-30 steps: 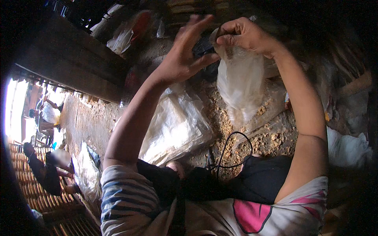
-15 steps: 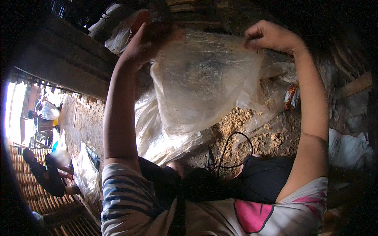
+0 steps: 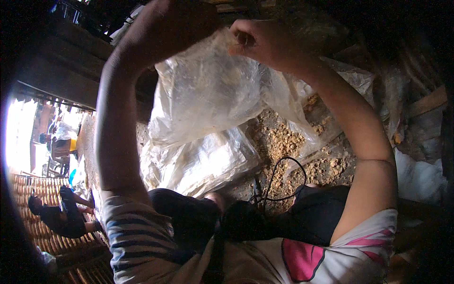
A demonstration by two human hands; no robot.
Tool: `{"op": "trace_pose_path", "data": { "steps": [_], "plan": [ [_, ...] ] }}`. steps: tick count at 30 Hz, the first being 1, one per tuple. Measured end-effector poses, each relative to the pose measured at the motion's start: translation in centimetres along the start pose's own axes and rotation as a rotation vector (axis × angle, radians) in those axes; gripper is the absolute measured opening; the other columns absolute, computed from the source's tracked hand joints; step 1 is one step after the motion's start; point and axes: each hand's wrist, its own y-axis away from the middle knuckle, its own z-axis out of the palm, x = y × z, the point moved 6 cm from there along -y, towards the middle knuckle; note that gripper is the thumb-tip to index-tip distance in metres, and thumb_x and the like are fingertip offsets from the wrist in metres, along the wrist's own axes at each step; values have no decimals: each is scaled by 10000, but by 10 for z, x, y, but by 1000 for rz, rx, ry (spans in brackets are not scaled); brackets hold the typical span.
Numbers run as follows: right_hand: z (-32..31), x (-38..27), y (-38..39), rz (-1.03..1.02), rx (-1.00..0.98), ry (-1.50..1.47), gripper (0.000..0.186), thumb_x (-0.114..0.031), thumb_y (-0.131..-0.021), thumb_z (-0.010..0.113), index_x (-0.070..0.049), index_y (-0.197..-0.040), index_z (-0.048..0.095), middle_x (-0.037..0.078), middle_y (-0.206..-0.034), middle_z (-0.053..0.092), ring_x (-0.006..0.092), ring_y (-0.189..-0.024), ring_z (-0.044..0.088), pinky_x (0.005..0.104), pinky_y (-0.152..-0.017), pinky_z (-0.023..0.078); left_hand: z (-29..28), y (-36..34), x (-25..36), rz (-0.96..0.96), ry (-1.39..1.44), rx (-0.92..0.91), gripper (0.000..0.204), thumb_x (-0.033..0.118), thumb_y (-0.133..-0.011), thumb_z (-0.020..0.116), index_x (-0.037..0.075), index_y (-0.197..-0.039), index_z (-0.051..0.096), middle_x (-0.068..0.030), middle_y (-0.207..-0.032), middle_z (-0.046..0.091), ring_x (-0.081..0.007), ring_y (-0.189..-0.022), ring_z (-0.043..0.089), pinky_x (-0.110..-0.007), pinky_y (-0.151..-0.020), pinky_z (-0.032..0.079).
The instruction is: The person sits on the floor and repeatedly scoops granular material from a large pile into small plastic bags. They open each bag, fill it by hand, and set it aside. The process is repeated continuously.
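A large clear plastic bag, cloudy and creased, hangs in front of me from its bunched upper edge. My right hand is closed on that edge, its fingers curled in a pinch. Close beside it, my left hand also grips the top of the bag; its fingers are mostly lost in shadow. Below the hanging bag, a pile of flattened clear plastic lies on the ground by my left knee.
Pale yellowish crumbs are scattered over the ground. A black cord loop rises between my knees. More plastic lies at the right. A dark wooden beam runs along the left. Beyond, a person crouches near bamboo slats.
My right hand has moved left, close to my left hand, and the left arm has shifted up and left. The bag, spread wide before, is now gathered at its top and hangs further left.
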Motion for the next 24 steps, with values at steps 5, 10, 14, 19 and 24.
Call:
{"op": "trace_pose_path", "data": {
  "steps": [5,10,14,19,24],
  "plan": [
    [11,16,-6,-178,17,82,305,-377,-844,690,-80,-913,687,112,-828,672,281,-764,629,398,-658,488,-48,-8,-5,12,-61,-74,209,227,-871,675,112,-1044,698,-86,-972,679,-251,-887,638,-348,-785,528],
    [-1,45,6,-302,-73,77,287,-365,-854,678,-87,-922,704,101,-788,654,247,-760,622,380,-686,486,-89,-9,-19,-34,-42,-163,208,221,-871,672,108,-1043,696,-88,-974,678,-251,-884,638,-349,-783,528],
    [-17,59,17,-90,-283,-97,223,-260,-890,655,-45,-935,692,60,-837,650,174,-814,605,348,-752,478,-116,-6,-23,-87,-46,-221,207,217,-870,670,105,-1042,695,-90,-975,677,-252,-881,638,-349,-782,529],
    [-62,64,36,30,-352,-251,204,-202,-921,615,-16,-959,687,65,-830,661,145,-790,615,303,-748,498,-128,-4,-25,-119,-21,-265,205,211,-870,668,101,-1041,693,-93,-977,676,-252,-878,638,-350,-781,530],
    [-109,93,57,256,-336,263,301,-301,-930,623,-19,-1018,682,91,-882,694,172,-843,647,312,-790,516,-104,-17,-21,-78,50,-276,204,205,-869,665,97,-1040,691,-95,-979,675,-253,-874,638,-351,-780,531]
  ]
}}
